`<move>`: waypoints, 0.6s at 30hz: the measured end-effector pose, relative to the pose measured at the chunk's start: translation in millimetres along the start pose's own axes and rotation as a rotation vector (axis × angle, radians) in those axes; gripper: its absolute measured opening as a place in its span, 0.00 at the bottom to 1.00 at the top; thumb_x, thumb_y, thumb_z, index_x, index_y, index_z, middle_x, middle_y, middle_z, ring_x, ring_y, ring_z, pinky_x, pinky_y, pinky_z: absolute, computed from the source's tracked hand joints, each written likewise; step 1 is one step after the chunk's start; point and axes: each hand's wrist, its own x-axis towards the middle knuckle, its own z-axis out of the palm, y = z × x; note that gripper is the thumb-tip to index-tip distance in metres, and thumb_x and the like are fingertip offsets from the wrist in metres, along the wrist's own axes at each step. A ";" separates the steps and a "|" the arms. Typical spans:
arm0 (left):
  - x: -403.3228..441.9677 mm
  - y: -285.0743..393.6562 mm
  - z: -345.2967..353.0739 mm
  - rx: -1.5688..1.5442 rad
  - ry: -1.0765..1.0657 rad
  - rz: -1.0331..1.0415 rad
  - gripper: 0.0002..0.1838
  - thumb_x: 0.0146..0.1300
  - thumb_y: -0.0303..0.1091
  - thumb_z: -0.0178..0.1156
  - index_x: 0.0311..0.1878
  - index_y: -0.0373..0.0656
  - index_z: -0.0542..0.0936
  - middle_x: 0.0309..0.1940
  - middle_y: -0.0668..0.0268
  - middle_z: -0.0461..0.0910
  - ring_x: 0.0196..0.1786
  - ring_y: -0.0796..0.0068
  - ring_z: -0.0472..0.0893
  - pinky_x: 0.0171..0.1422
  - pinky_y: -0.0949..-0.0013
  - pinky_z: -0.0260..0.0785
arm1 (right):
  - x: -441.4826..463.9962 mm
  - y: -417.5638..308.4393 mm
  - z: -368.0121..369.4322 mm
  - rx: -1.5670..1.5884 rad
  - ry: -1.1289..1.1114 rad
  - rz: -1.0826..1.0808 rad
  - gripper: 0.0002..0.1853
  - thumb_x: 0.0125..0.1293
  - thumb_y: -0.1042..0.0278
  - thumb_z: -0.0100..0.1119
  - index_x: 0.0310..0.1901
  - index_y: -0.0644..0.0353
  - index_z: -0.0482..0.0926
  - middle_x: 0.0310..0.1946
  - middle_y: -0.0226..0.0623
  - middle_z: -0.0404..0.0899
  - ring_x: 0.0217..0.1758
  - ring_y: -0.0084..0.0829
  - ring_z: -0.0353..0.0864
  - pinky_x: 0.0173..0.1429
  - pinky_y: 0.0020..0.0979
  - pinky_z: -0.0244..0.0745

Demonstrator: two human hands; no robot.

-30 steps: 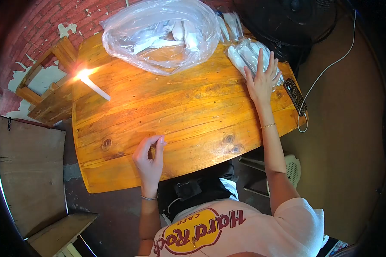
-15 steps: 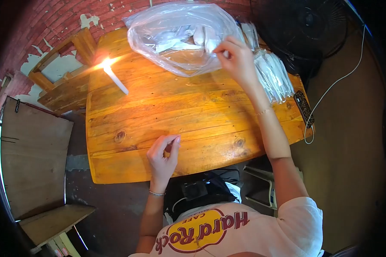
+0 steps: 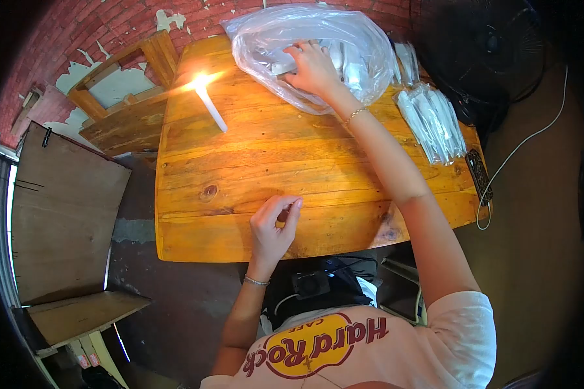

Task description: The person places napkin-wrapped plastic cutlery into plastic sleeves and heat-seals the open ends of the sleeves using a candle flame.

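My right hand (image 3: 313, 70) is inside the mouth of a large clear plastic bag (image 3: 256, 61), with its thumb apart from its fingers. Below and beside it lie white pieces (image 3: 353, 68), some long with rounded ends like plastic spoons. Its fingertips partly hide what they touch. My left hand (image 3: 274, 228) hovers by the table's near edge, thumb and index finger pinched together. Anything between those fingertips is too small to make out. A lit white candle (image 3: 213, 110) stands on the wooden table (image 3: 259, 162), left of the bag.
Clear-wrapped packs of long white pieces (image 3: 433, 123) lie at the table's right, with another small pack (image 3: 406, 63) behind them. A dark patterned phone (image 3: 478, 176) with a white cable (image 3: 532, 137) rests at the right edge. A black fan (image 3: 490, 45) stands at the back right.
My right hand has moved left and down into the bag from its right rim, its fingers spreading. My left hand keeps its pinch near the table's edge. The view has shifted slightly.
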 end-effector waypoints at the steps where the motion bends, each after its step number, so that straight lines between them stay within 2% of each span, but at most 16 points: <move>1: 0.3 -0.2 0.6 -0.008 0.007 0.008 0.02 0.57 0.25 0.61 0.31 0.36 0.79 0.20 0.67 0.76 0.21 0.83 0.72 0.23 0.80 0.59 | 1.2 -2.4 1.2 -0.032 -0.082 0.000 0.15 0.48 0.63 0.64 0.39 0.54 0.79 0.44 0.36 0.74 0.53 0.37 0.69 0.51 0.44 0.64; 3: 0.8 1.3 0.0 -0.002 -0.002 0.000 0.02 0.57 0.25 0.61 0.31 0.36 0.79 0.20 0.67 0.75 0.21 0.83 0.72 0.23 0.80 0.60 | 2.2 -4.8 2.2 -0.097 -0.246 0.003 0.14 0.48 0.63 0.64 0.38 0.55 0.79 0.45 0.33 0.74 0.53 0.36 0.68 0.51 0.45 0.64; 6: 1.4 0.5 0.0 -0.011 0.004 0.004 0.02 0.57 0.24 0.61 0.31 0.37 0.79 0.20 0.67 0.75 0.21 0.83 0.73 0.23 0.80 0.60 | 2.2 2.8 12.5 -0.151 -0.245 -0.117 0.11 0.48 0.65 0.63 0.36 0.56 0.80 0.43 0.33 0.75 0.53 0.35 0.70 0.52 0.46 0.63; 9: 2.1 -2.6 0.3 -0.016 0.006 0.013 0.02 0.57 0.25 0.61 0.31 0.37 0.79 0.19 0.67 0.75 0.21 0.83 0.73 0.23 0.80 0.61 | -1.3 11.1 8.6 0.027 -0.053 -0.072 0.11 0.50 0.69 0.61 0.36 0.59 0.79 0.39 0.34 0.77 0.48 0.37 0.73 0.51 0.45 0.66; 12: 2.7 -2.9 -1.8 -0.028 -0.012 -0.007 0.02 0.57 0.25 0.60 0.32 0.37 0.78 0.20 0.65 0.75 0.22 0.80 0.74 0.25 0.79 0.64 | -2.7 13.7 -19.2 0.347 0.067 -0.093 0.11 0.51 0.71 0.60 0.37 0.63 0.78 0.37 0.38 0.77 0.42 0.39 0.76 0.47 0.41 0.70; 13: 2.5 -2.5 -2.1 -0.035 -0.022 -0.018 0.02 0.57 0.25 0.60 0.32 0.37 0.78 0.21 0.64 0.75 0.22 0.79 0.74 0.26 0.78 0.65 | -6.0 11.6 -31.3 0.429 0.050 -0.040 0.11 0.51 0.73 0.59 0.38 0.64 0.78 0.37 0.38 0.77 0.41 0.39 0.76 0.46 0.39 0.71; 18: 3.6 -3.7 -0.7 -0.050 -0.019 -0.009 0.02 0.57 0.25 0.61 0.31 0.37 0.79 0.19 0.68 0.75 0.21 0.84 0.73 0.24 0.81 0.60 | -36.0 17.3 -79.4 0.748 0.055 0.162 0.12 0.50 0.80 0.58 0.40 0.67 0.76 0.36 0.41 0.76 0.38 0.38 0.76 0.40 0.30 0.73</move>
